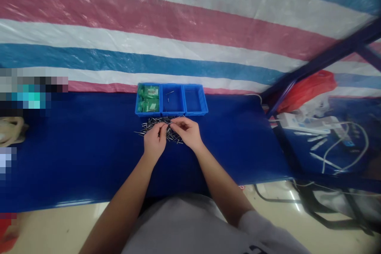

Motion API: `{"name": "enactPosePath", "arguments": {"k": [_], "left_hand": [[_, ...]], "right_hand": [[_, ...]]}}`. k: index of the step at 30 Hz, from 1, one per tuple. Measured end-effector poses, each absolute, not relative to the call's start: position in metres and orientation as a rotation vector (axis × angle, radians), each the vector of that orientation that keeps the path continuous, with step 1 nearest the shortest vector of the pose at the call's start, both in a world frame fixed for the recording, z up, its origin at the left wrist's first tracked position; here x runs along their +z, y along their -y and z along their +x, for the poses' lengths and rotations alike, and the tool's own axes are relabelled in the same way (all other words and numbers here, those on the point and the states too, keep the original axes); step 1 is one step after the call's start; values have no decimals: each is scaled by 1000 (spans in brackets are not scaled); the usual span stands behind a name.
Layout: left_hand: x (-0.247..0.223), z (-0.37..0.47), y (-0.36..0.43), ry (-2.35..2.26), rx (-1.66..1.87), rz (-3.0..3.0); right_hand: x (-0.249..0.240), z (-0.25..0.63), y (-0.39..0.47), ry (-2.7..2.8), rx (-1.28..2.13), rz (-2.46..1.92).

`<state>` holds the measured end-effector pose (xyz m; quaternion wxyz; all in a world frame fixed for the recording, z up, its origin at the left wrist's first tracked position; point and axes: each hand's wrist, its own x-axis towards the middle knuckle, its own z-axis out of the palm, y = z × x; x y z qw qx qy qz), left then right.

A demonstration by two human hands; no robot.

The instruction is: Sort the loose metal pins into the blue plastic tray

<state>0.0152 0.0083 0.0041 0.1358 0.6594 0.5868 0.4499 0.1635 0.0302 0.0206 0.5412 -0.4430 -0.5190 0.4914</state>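
Note:
A heap of small, thin metal pins (175, 137), dark and silvery like rivets or nails, lies on the blue table in front of me. My left hand (155, 137) is over its left side, thumb and fingers pinched. From the right, my right hand (188, 130) meets it, also in a pinch. Between the fingertips a thin metal pin (168, 123) shows faintly; its exact shape is too small to tell. Just beyond the heap stand three joined blue bins (195, 113). Green-looking small packets (151, 105) fill the left bin, while a few loose pins (170, 93) lie in the middle one.
The blue tabletop (238, 139) runs left and right. Behind it hangs a striped plastic sheet (178, 65). At right are a dark metal frame (285, 143), a white power strip (306, 124), cables and a red bag (309, 89). A blurred-out person is at far left.

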Motion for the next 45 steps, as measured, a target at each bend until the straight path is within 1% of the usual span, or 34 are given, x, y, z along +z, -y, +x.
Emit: {"name": "enactPosePath", "arguments": {"k": [20, 28, 37, 45], "left_hand": [[5, 18, -8, -1649, 1394, 1829], [8, 18, -6, -1695, 1338, 1806], [6, 17, -6, -1643, 1313, 1778], [7, 15, -6, -1662, 1254, 1842]], "right_hand": [[16, 165, -31, 1273, 1141, -1064], [17, 165, -30, 1299, 1130, -1045], [20, 164, -30, 1293, 1152, -1009], [22, 163, -28, 1320, 1125, -1000]]}}
